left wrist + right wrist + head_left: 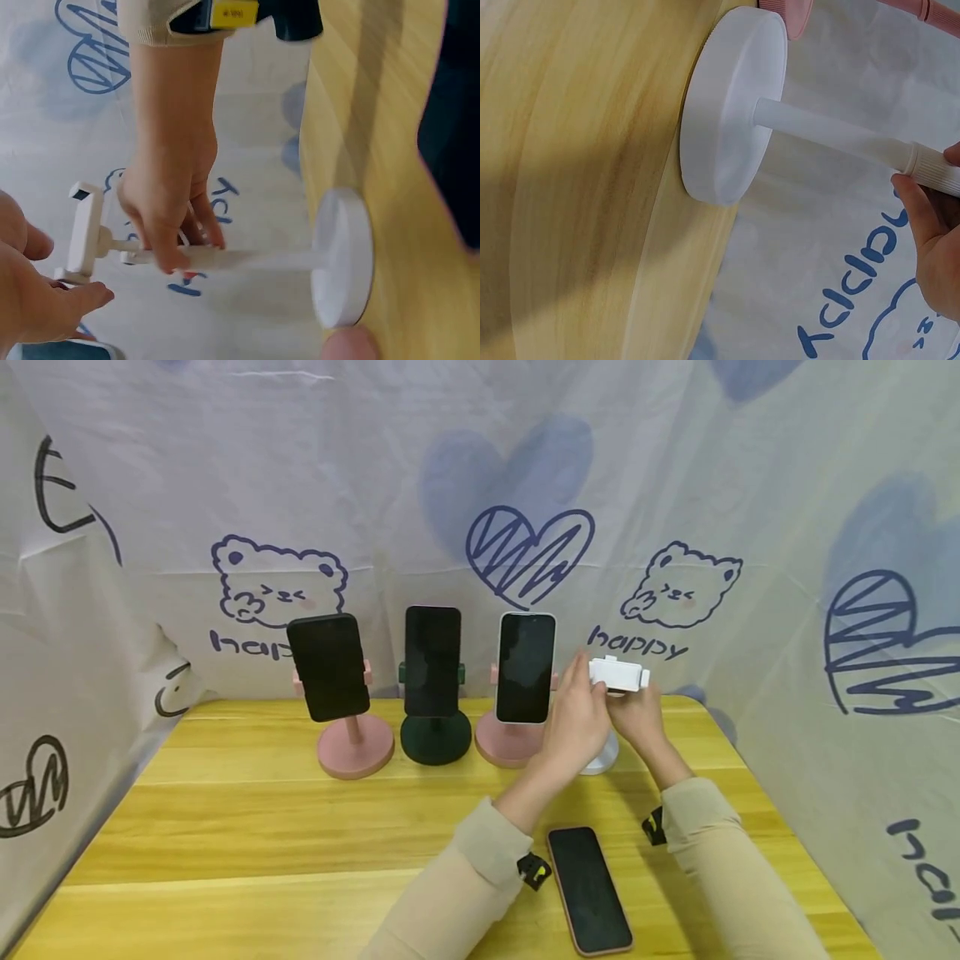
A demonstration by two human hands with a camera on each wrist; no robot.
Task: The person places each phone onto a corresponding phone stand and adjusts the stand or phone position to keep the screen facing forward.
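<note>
A white phone stand (617, 675) stands at the right end of a row, its clamp tipped face-up with no phone in it. My left hand (576, 718) holds the left end of the clamp, with thumb and fingers at its edge. Around the ribbed collar at the top of the stem, my right hand (169, 202) grips with thumb and fingers. The round white base (731, 112) rests on the table. Nearer my body, between the forearms, a dark-screened phone (590, 890) with a pink edge lies face-up.
To the left stand a pink stand (356, 747), a dark green stand (436, 739) and another pink stand (504, 742), each with a phone in its clamp. The neighbouring white-edged phone (526, 668) is right beside my left hand. A printed cloth (390, 460) hangs behind the wooden table (247, 827).
</note>
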